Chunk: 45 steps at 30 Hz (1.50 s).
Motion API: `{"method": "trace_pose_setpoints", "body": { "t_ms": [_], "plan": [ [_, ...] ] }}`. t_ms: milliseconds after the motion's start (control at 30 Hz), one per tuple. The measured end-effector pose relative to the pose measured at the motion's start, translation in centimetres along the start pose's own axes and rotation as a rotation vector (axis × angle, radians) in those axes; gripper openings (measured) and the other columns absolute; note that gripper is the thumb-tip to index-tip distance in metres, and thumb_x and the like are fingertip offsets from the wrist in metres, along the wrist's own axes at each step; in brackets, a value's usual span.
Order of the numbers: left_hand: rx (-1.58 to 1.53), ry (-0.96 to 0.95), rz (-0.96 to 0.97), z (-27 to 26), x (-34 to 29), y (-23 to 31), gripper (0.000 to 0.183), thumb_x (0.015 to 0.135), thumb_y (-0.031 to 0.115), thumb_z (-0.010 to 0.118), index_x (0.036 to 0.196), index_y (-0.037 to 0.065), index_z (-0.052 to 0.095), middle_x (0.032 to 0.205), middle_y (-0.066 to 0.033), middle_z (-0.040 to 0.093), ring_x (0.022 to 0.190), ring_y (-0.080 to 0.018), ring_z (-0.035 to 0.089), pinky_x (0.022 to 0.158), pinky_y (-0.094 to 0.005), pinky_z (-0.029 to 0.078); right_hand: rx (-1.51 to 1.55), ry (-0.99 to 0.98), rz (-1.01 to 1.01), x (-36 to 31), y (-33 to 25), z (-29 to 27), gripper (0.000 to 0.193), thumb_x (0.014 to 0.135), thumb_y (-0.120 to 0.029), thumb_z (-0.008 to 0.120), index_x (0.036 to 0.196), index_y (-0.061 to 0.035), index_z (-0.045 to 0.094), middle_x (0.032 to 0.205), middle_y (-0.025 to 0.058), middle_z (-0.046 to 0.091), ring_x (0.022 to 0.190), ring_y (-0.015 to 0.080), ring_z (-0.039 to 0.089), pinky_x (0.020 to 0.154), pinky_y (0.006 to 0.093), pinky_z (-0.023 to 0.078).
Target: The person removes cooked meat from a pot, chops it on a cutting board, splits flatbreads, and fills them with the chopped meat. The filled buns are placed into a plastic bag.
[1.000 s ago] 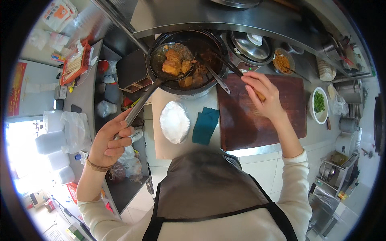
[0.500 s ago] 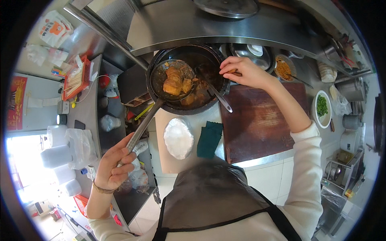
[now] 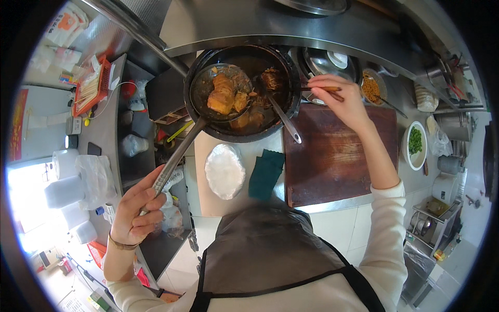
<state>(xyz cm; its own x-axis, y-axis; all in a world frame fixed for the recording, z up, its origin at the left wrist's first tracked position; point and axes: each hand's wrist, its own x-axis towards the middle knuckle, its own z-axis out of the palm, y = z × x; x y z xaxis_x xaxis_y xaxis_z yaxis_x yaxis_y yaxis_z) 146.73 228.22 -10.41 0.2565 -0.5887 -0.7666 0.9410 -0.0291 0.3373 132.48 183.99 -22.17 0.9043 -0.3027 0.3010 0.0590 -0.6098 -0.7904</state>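
Observation:
My left hand [image 3: 138,210] is closed round the long metal handle of a strainer ladle [image 3: 207,110]. Its wide bowl rests over the left side of a dark round pot [image 3: 249,138] and carries braised brown food pieces [image 3: 222,96]. My right hand [image 3: 340,99] grips brown wooden chopsticks [image 3: 325,89] at the pot's right rim, their tips pointing left. Near them in the dark broth lies a ridged brown lump [image 3: 272,79]; whether the tips touch it I cannot tell. A metal spoon [image 3: 285,120] leans in the pot with its handle over the front rim.
In front of the pot are a white-covered oval bowl [image 3: 225,171] and a folded green cloth [image 3: 266,175]. To the right lie a wooden cutting board [image 3: 340,161], a bowl of chopped greens [image 3: 416,141] and a bowl of orange bits [image 3: 371,88]. A steel shelf [image 3: 291,31] overhangs the back.
My right hand with the chopsticks has shifted right, away from the pot's rim. The ridged brown lump now shows in the broth. The ladle stays over the pot; the whole view has shifted slightly.

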Motion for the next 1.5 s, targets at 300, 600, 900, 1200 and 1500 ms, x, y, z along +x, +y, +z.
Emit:
{"method": "trace_pose_setpoints", "body": {
  "t_ms": [300, 600, 900, 1200, 1500],
  "plan": [
    [-0.038, -0.019, 0.004, -0.8, 0.4, -0.3, 0.051, 0.102, 0.007, 0.041, 0.151, 0.014, 0.032, 0.079, -0.0027, 0.039, 0.047, -0.0032, 0.031, 0.031, -0.0146, 0.029, -0.267, 0.082, -0.282, -4.3, -4.9, -2.3, 0.012, 0.082, -0.002, 0.072, 0.094, -0.0018, 0.073, 0.096, 0.0129, 0.070, 0.082, 0.0228, 0.069, 0.070, 0.0300, 0.056],
    [-0.012, -0.096, 0.016, -1.7, 0.4, -1.1, 0.051, 0.102, 0.007, 0.041, 0.152, 0.015, 0.031, 0.081, -0.0034, 0.040, 0.048, -0.0035, 0.032, 0.030, -0.0147, 0.029, -0.275, -0.003, -0.236, -7.5, -5.8, -2.3, 0.015, 0.089, -0.001, 0.065, 0.103, 0.0003, 0.070, 0.107, 0.0144, 0.068, 0.090, 0.0232, 0.069, 0.080, 0.0316, 0.056],
    [0.021, -0.188, 0.059, -2.4, -0.3, -2.1, 0.050, 0.103, 0.008, 0.041, 0.151, 0.016, 0.032, 0.080, -0.0029, 0.039, 0.047, -0.0034, 0.030, 0.029, -0.0143, 0.027, 0.403, 0.369, 0.077, -12.0, -6.8, 0.4, 0.020, 0.099, -0.004, 0.054, 0.111, 0.0083, 0.065, 0.115, 0.0193, 0.065, 0.098, 0.0273, 0.069, 0.090, 0.0365, 0.056],
    [-0.087, -0.267, 0.033, -2.8, -0.4, -4.4, 0.048, 0.104, 0.008, 0.038, 0.151, 0.014, 0.032, 0.082, -0.0053, 0.038, 0.048, -0.0052, 0.032, 0.030, -0.0156, 0.030, 0.790, 0.650, 0.195, -14.6, -5.4, 2.9, 0.024, 0.100, -0.010, 0.054, 0.111, 0.0094, 0.064, 0.106, 0.0173, 0.067, 0.095, 0.0262, 0.070, 0.087, 0.0345, 0.058],
    [0.322, -0.293, 0.075, 5.9, -0.2, -10.0, 0.054, 0.102, 0.006, 0.039, 0.154, 0.013, 0.027, 0.078, -0.0017, 0.037, 0.045, -0.0032, 0.029, 0.032, -0.0142, 0.025, 0.818, 1.092, 0.209, -26.7, -3.4, -3.7, 0.022, 0.098, -0.009, 0.058, 0.112, 0.0077, 0.064, 0.104, 0.0142, 0.068, 0.084, 0.0198, 0.069, 0.076, 0.0286, 0.058]
  ]
}}
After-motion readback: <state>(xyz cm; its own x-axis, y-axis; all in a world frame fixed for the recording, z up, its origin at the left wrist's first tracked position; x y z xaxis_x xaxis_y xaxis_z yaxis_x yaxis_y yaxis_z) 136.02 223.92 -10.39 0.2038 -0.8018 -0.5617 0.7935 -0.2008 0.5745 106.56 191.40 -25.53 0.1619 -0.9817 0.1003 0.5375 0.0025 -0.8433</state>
